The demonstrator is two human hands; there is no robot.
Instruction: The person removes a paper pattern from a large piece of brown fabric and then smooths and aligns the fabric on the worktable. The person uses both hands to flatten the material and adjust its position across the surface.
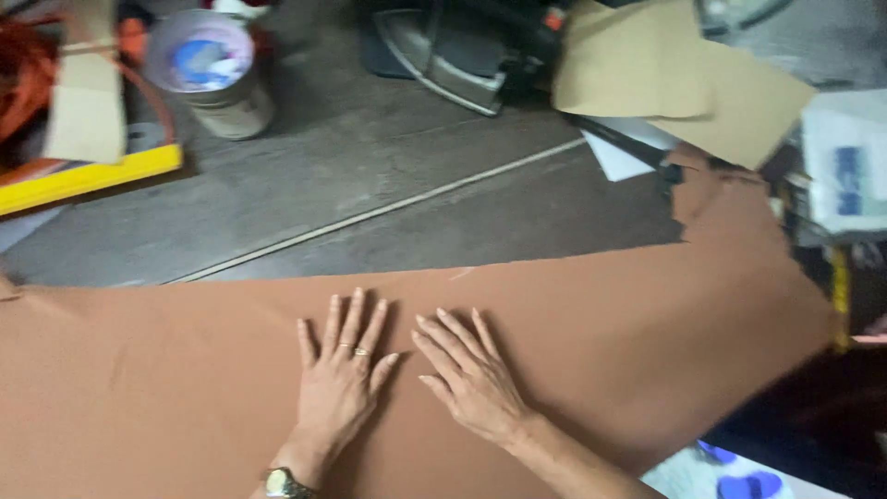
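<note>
A large piece of brown fabric (166,370) lies spread flat on a dark grey surface. My left hand (340,374) rests palm down on it, fingers spread, with a ring on one finger and a watch at the wrist. Just to its right, my right hand (471,374) also lies flat on the fabric with fingers apart. Both hands hold nothing. The fabric's far right part (739,240) rises toward the clutter at the right edge.
A clothes iron (453,51) lies at the back centre. A white tub (208,69) stands back left, beside a yellow-edged board (88,176) and orange cord. Tan paper sheets (684,79) and white papers lie back right.
</note>
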